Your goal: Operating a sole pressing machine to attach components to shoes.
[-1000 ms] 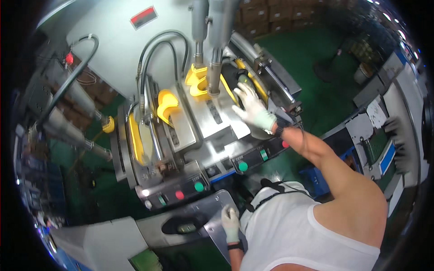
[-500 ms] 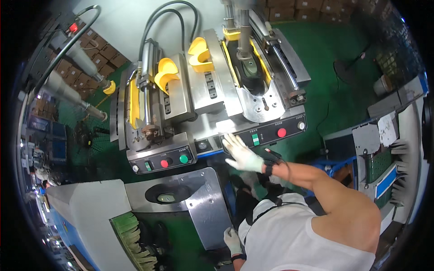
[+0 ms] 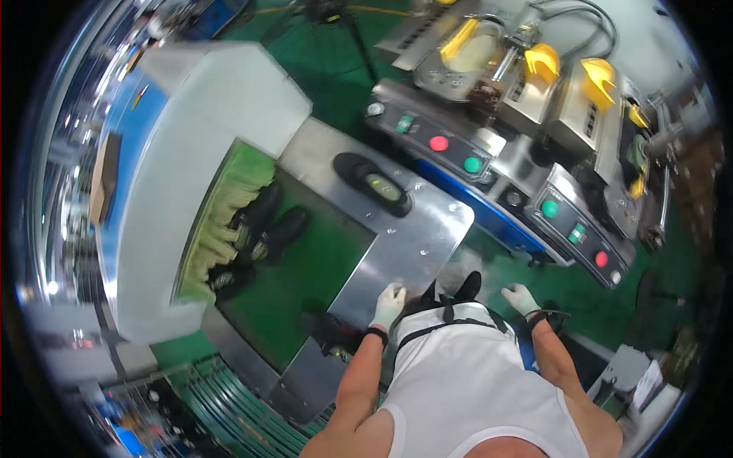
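Observation:
My left hand (image 3: pixel 390 304), in a white glove, is beside the edge of the bent steel counter (image 3: pixel 389 267). Its fingers are curled and nothing shows in them. In a white glove too, my right hand (image 3: pixel 521 298) hangs at my right side, fingers partly spread and holding nothing visible. A black shoe (image 3: pixel 353 169) lies on the steel counter ahead of my left hand, a greenish last showing in its opening. Another dark shoe (image 3: pixel 336 330) lies near my left forearm, partly blurred.
Ahead on the right stands a press machine with control panels (image 3: pixel 584 221) and yellow pads (image 3: pixel 540 62). Left of the counter, several dark shoes (image 3: pixel 279 233) come from a white tunnel (image 3: pixel 206 91) with a green fringe (image 3: pixel 221 206) onto a green belt (image 3: pixel 305 278). Metal racks (image 3: pixel 237 404) stand lower left.
The view has swung left. My right hand has come off the press's control panel and down to my side. My left hand stays low by the counter; the black shoe still lies there.

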